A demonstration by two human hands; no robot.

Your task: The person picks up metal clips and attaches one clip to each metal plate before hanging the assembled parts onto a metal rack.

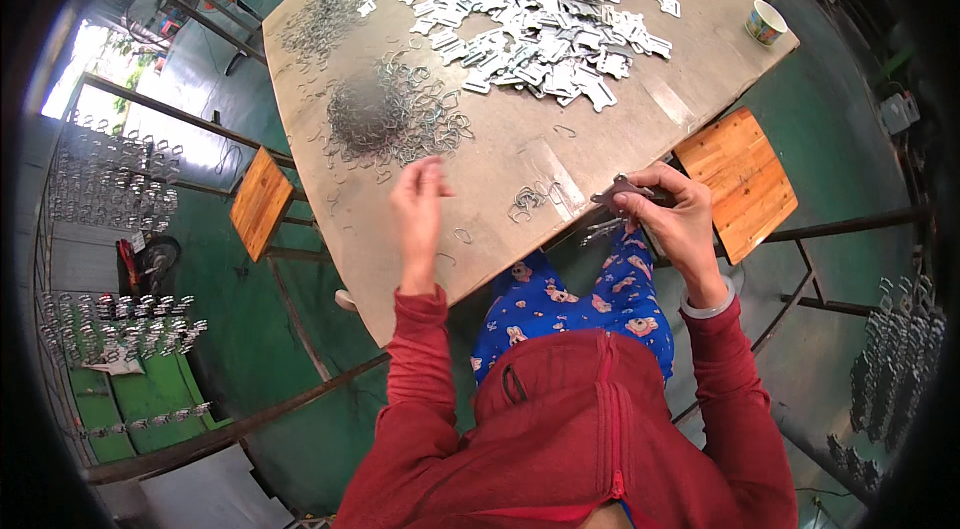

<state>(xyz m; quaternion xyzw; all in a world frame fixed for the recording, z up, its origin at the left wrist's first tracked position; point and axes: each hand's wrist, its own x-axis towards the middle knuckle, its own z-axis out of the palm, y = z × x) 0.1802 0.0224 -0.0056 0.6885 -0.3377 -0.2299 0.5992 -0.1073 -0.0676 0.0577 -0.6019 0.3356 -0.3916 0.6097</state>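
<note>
My right hand (672, 214) pinches a dark flat metal plate (622, 191) between thumb and fingers, just over the table's near edge. The plate's far side is hidden by the fingers. My left hand (420, 209), slightly blurred, hovers over the table with thumb and forefinger a little apart and nothing visible between them. It is nearest to a heap of bent wire rings (385, 114). Between the hands lies a small cluster of wire rings (535, 199). At the far side of the table, flat silvery metal plates (530, 9) are piled high.
A paper cup (765, 23) stands at the table's right corner. Wooden stools (737, 184) (262, 203) flank the table (370, 249). More small wire pieces (325, 21) are scattered at far left. Racks of hanging metal parts (120, 329) (893, 359) stand on both sides.
</note>
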